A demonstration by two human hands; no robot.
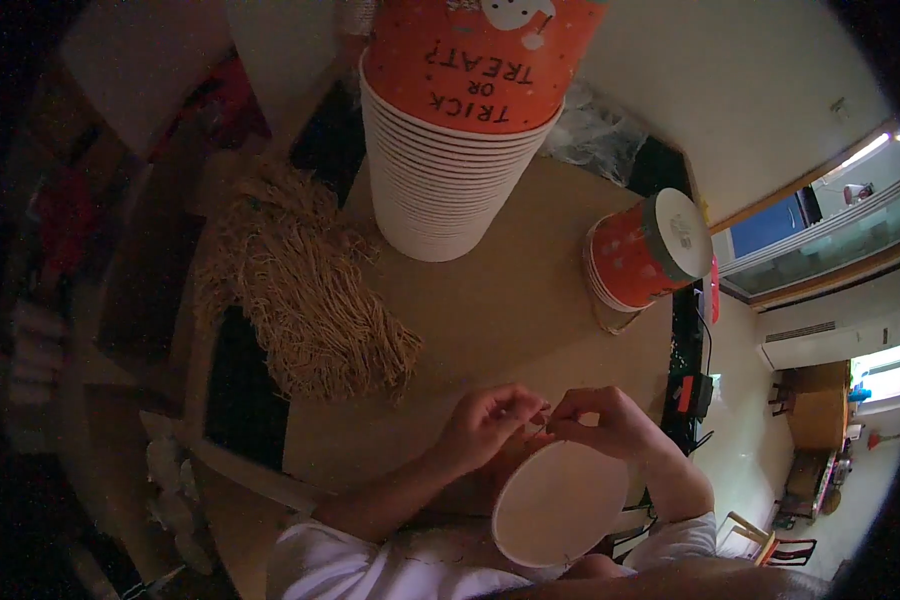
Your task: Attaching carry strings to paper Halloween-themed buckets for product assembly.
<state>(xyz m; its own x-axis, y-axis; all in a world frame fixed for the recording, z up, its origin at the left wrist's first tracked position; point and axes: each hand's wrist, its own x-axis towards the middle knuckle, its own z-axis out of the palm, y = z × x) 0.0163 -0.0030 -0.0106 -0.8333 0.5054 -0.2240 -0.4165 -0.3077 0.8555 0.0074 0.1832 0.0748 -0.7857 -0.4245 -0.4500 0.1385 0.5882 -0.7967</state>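
Close to my body, a paper bucket point(560, 505) with a white inside and an orange outside is tilted, its mouth facing up toward me. Just beyond its rim, the fingertips of my left hand point(488, 428) are pinched together on a thin strand that looks like cord. My right hand point(615, 425) pinches the same spot from the other side, its wrist along the bucket's right edge. The strand's ends are hidden by my fingers. A thick bundle of brown twine cords point(310, 290) lies left of my hands on the table.
A tall stack of nested paper buckets point(450, 170) stands on the brown board point(470, 320) at the far middle. Farther right is a short upside-down bucket stack point(645, 250) with a cord loop at its rim. Clear plastic wrap point(595, 130) lies behind; a black-and-red device point(692, 395) sits at the right edge.
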